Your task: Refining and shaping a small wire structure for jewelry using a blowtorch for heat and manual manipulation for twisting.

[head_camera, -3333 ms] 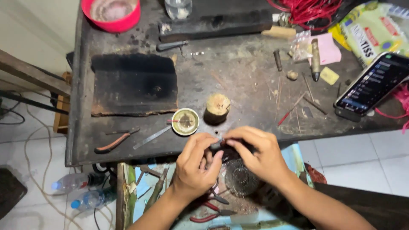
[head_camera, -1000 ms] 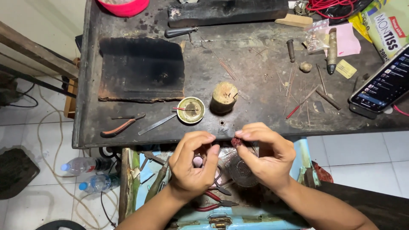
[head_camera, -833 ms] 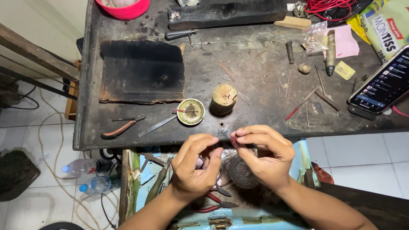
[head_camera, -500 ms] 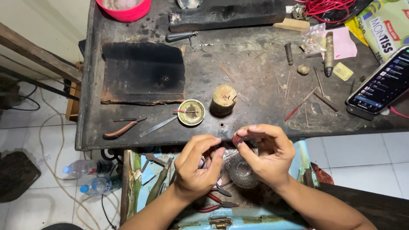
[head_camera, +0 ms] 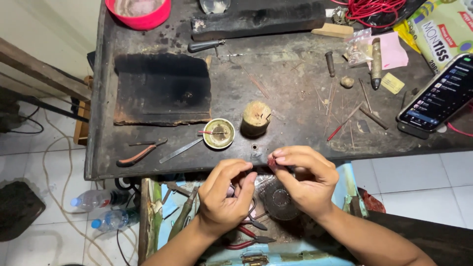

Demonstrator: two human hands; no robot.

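Pinching a tiny reddish piece (head_camera: 271,161) between my right hand's (head_camera: 303,180) thumb and forefinger; my left hand's (head_camera: 224,197) fingers curl together, their contents hidden.

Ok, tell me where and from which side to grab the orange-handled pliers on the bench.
Take the orange-handled pliers by the two curved handles at their left end, coming from above with the left hand. They lie flat near the front edge of the dark workbench, their jaws toward the flat metal file, leaving the handles free.
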